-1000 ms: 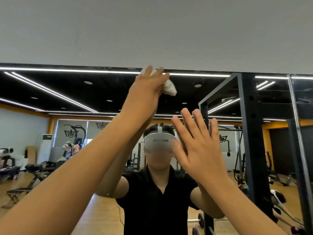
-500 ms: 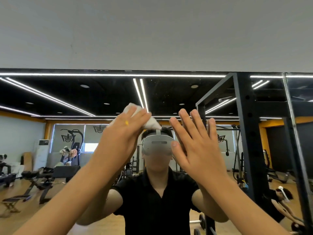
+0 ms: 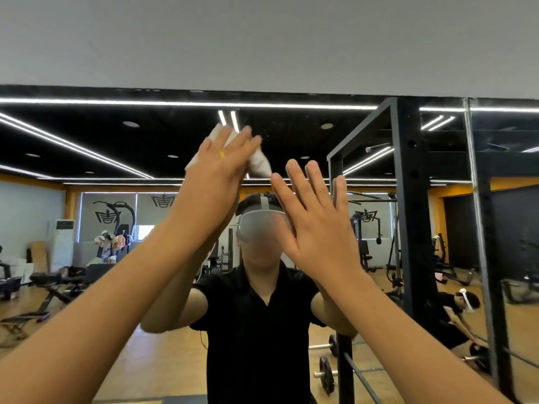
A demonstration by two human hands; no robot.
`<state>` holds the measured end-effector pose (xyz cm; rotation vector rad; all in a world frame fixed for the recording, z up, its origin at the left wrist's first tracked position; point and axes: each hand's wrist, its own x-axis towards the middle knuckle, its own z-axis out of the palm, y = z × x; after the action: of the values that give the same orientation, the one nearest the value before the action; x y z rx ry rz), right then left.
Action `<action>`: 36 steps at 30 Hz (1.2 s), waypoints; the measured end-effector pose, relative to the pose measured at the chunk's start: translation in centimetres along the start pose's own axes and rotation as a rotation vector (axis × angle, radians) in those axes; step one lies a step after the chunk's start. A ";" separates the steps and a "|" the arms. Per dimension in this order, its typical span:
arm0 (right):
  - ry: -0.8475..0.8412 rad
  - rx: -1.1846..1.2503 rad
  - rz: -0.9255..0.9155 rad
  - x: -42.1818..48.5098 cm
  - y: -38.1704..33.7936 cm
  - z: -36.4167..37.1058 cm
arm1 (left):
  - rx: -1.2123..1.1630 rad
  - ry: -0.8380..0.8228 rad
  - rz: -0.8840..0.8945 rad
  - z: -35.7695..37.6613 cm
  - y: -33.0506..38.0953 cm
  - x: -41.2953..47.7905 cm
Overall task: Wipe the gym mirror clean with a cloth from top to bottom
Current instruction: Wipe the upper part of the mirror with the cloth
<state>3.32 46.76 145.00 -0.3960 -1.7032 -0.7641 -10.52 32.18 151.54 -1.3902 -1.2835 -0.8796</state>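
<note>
Since half a second ago, the mirror [image 3: 87, 135] has seen the left hand [image 3: 217, 167] climb back up to just below its top edge. That hand's fingers are straight and press the white cloth [image 3: 261, 164] flat against the glass. The right hand [image 3: 315, 228], just beside it and lower, lies spread on the glass, its fingers released and holding nothing.
</note>
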 end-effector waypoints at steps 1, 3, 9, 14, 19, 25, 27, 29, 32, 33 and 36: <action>0.011 0.009 -0.002 0.0 0.0 0.0 | 0.016 -0.004 0.023 0.0 0.8 1.3; 0.030 0.020 -0.004 0.0 0.0 -0.1 | 0.027 -0.017 0.038 0.1 2.1 3.6; 0.051 0.040 -0.004 0.1 -0.1 0.0 | 0.039 0.058 0.070 1.0 0.7 2.5; 0.035 0.034 -0.006 0.1 0.0 0.0 | 0.018 0.063 0.028 0.9 -1.2 -2.4; 0.026 0.033 0.006 0.1 0.0 0.1 | 0.035 0.036 0.048 0.3 -1.5 -3.2; 0.054 0.045 0.012 -0.1 -0.1 0.0 | 0.046 -0.062 -0.001 -0.2 2.2 2.6; 0.056 0.041 0.016 0.0 -0.1 0.0 | 0.068 -0.122 0.030 -0.5 3.3 5.2; 0.049 0.038 0.017 0.0 -0.1 0.0 | 0.112 -0.177 0.056 -0.8 3.6 6.5; 0.042 0.023 0.026 0.0 -0.2 -0.1 | 0.135 -0.165 0.118 -0.8 2.1 5.0; 0.040 0.025 0.031 0.0 -0.2 -0.2 | 0.092 -0.113 0.140 -0.5 1.3 3.9; 0.028 0.022 0.036 0.0 -0.5 -0.3 | 0.025 -0.014 0.136 0.5 -1.8 0.3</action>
<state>3.22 46.19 144.84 -0.3977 -1.6732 -0.7208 -12.30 32.57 152.04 -1.4481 -1.1917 -0.7603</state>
